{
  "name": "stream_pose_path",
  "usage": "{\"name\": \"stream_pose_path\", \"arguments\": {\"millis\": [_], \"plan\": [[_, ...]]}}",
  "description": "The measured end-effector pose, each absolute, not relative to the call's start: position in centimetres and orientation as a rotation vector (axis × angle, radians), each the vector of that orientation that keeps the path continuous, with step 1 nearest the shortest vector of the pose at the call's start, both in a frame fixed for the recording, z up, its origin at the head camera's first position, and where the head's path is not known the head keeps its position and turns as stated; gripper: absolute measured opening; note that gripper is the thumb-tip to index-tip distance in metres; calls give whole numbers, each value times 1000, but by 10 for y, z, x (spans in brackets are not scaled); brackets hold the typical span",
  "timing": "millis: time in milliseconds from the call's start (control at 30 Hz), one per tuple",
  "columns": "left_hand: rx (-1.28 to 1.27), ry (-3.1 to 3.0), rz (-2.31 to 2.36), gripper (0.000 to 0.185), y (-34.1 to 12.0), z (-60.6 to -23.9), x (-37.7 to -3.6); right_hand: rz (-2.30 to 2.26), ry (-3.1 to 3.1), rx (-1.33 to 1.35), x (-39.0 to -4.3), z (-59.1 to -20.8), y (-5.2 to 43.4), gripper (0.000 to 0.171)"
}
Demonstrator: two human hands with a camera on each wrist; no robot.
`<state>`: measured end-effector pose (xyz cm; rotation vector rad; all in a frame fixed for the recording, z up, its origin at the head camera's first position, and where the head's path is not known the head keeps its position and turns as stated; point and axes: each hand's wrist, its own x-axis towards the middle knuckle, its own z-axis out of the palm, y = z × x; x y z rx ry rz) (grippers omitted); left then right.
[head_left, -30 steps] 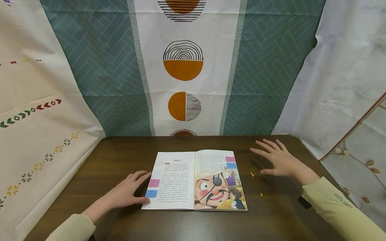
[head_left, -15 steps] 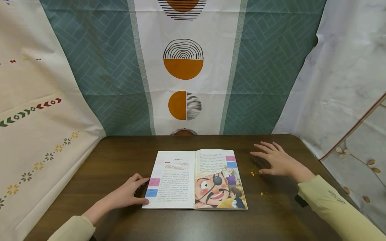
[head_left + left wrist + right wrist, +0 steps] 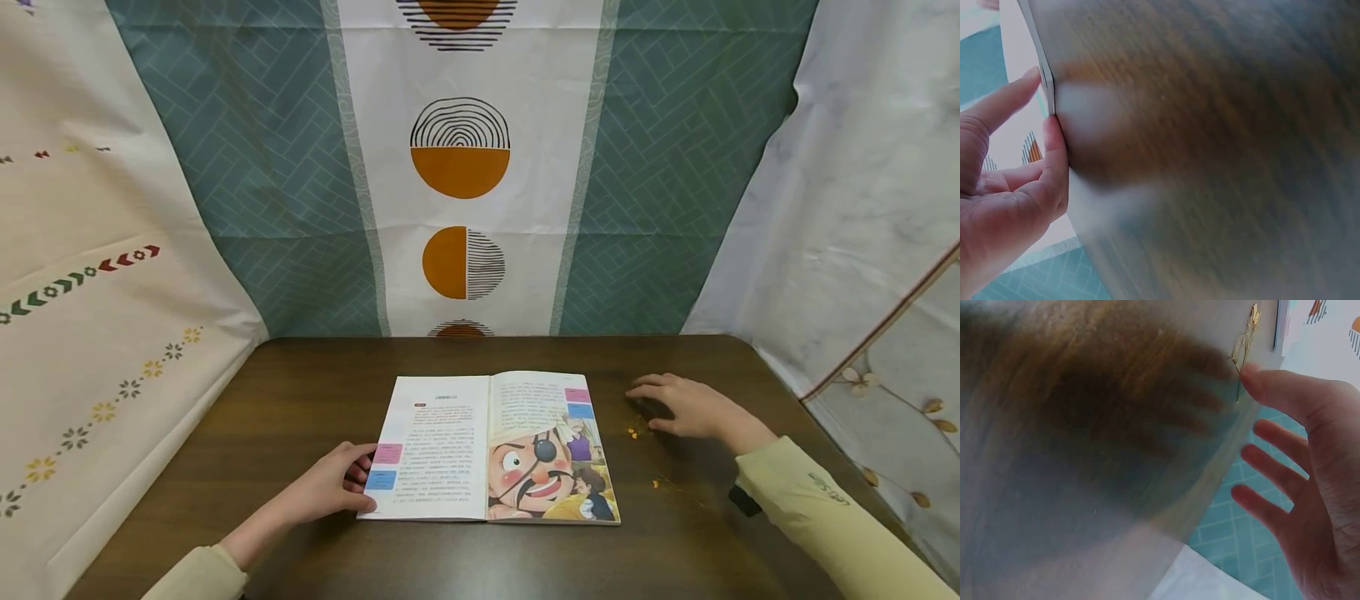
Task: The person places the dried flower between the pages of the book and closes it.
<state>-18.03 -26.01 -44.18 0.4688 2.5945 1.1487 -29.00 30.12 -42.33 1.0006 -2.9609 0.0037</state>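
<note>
My left hand (image 3: 330,483) rests on the table (image 3: 300,392) at the left edge of the open book (image 3: 491,446), fingers curled in loosely, the fingertips against the outer edge of the left page. In the left wrist view my thumb and forefinger (image 3: 1010,100) sit on either side of that thin page edge, touching it, though I cannot tell whether they pinch it or only rest there. The book lies flat in the middle of the table, open to a page of text on the left and a cartoon pirate face with an eye patch on the right.

My right hand (image 3: 686,407) is well to the right of the book, apart from it, palm down and low over the wood with the fingers spread and relaxed, holding nothing. Just beside my thumb lie a few small yellow scraps (image 3: 633,432), and a few more (image 3: 658,482) nearer my sleeve (image 3: 817,517). The right wrist view shows the same hand (image 3: 1310,487) with its fingers parted.

Behind the table hangs a teal and white cloth (image 3: 461,167) printed with orange half-circles, a cream cloth (image 3: 97,292) at the left and a pale one (image 3: 847,183) at the right.
</note>
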Motion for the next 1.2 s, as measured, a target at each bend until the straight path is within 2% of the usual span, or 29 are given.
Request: {"name": "stream_pose_path", "arguments": {"millis": [200, 700, 1200], "plan": [[445, 2565, 1177, 82, -260, -441, -181, 7, -2965, 1026, -294, -427, 299, 39], [396, 2554, 1129, 83, -258, -440, -182, 162, -2935, 1082, -299, -428, 301, 25], [403, 2543, 1149, 83, -260, -442, -181, 393, -2912, 1019, -302, -432, 319, 20]]}}
